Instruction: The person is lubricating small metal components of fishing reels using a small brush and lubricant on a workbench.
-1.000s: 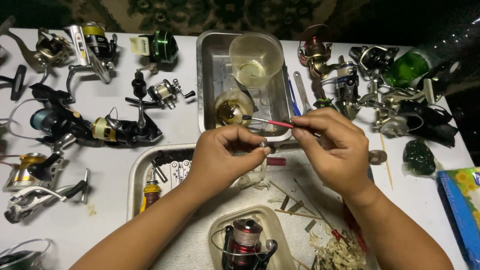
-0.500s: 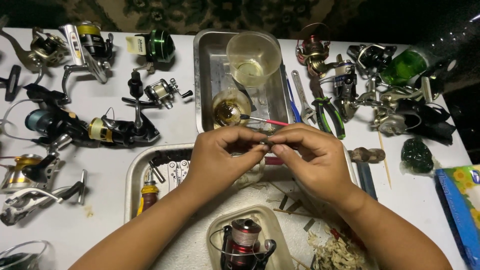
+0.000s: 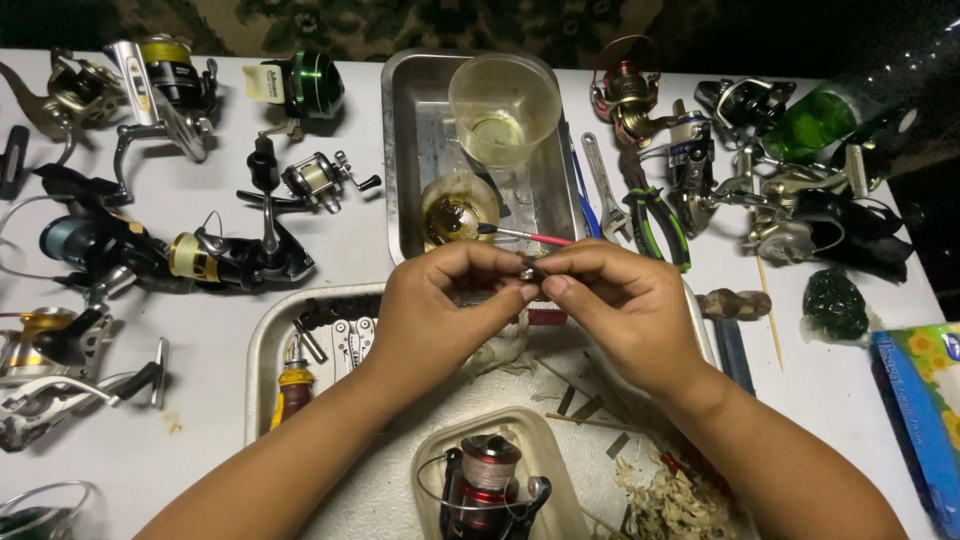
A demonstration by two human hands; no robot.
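Observation:
My left hand (image 3: pixel 440 315) and my right hand (image 3: pixel 625 310) meet fingertip to fingertip above the table's middle. Together they pinch a small metal part (image 3: pixel 527 270), mostly hidden by the fingers. Just behind the fingers a red-handled brush (image 3: pixel 535 238) lies across the rim of a steel tray (image 3: pixel 405 150), its bristles in a small dish of brown oil (image 3: pixel 455 215). A clear plastic cup (image 3: pixel 503 105) with yellowish liquid stands in the same tray. A red spinning reel (image 3: pixel 490 485) sits in a plastic tub below my wrists.
Several fishing reels lie left (image 3: pixel 200 255) and right (image 3: pixel 790 215). A second tray (image 3: pixel 262 350) holds a multi-tool and a screwdriver (image 3: pixel 290 390). Pliers (image 3: pixel 655 225), a wrench (image 3: pixel 605 195), a green bottle (image 3: pixel 820 120), a tissue pack (image 3: pixel 925 400) and wood shavings (image 3: pixel 670 500) surround it.
My right hand has moved left from the brush handle and closed in on my left hand. Both now pinch the small part, while the brush rests on the tray.

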